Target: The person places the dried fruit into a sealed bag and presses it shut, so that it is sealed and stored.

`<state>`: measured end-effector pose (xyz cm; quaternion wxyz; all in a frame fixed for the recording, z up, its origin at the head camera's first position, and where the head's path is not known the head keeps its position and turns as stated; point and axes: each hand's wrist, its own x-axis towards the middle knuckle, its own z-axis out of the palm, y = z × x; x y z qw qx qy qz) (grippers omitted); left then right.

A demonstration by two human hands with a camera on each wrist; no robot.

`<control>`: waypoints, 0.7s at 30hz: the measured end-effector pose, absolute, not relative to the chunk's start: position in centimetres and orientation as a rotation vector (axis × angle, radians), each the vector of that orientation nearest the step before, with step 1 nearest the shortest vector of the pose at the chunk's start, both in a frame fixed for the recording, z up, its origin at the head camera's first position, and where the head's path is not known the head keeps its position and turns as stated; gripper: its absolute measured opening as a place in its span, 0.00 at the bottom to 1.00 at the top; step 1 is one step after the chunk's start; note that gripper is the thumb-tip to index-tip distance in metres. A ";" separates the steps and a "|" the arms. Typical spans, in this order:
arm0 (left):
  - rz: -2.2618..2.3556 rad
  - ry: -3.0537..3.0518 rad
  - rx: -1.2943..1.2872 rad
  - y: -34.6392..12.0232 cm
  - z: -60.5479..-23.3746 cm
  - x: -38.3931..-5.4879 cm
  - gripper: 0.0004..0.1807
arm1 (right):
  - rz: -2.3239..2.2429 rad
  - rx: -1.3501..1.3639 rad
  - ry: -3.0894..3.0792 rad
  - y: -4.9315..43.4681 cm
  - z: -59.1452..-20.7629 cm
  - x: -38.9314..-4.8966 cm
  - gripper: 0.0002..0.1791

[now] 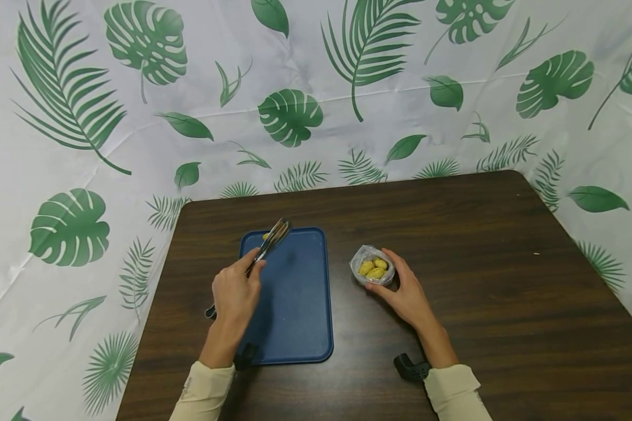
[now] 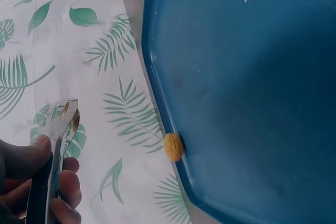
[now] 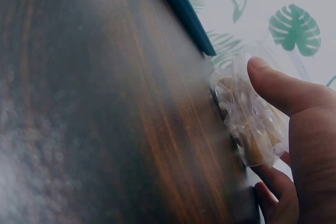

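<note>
My left hand grips metal tongs with a dark handle, held over the left side of a blue tray. In the left wrist view the arms of the tongs lie close together, and no piece shows between their tips. One yellowish-brown, rough oval piece rests at the tray's edge, partly behind the tongs in the head view. Right of the tray, my right hand holds a small clear plastic bag between thumb and fingers. The bag stands open at the top, with several yellow oval pieces inside.
A dark wood-grain table carries the tray and bag. Behind it hangs a white cloth printed with green leaves. A tiny pale crumb lies on the table at right, and another speck on the tray.
</note>
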<state>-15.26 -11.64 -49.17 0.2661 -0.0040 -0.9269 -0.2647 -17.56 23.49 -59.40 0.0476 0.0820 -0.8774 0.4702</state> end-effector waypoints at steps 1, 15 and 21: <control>-0.719 -2.505 -0.017 -11.5 -49.2 -15.2 0.18 | 1.434 0.251 -2.674 23.5 -59.4 -17.6 0.49; -0.751 -2.503 -0.090 -10.4 -49.0 -15.1 0.17 | 1.448 0.252 -2.671 23.5 -59.2 -17.5 0.49; -0.775 -2.507 -0.100 -9.7 -49.1 -15.0 0.17 | 1.446 0.249 -2.677 23.5 -59.3 -17.6 0.49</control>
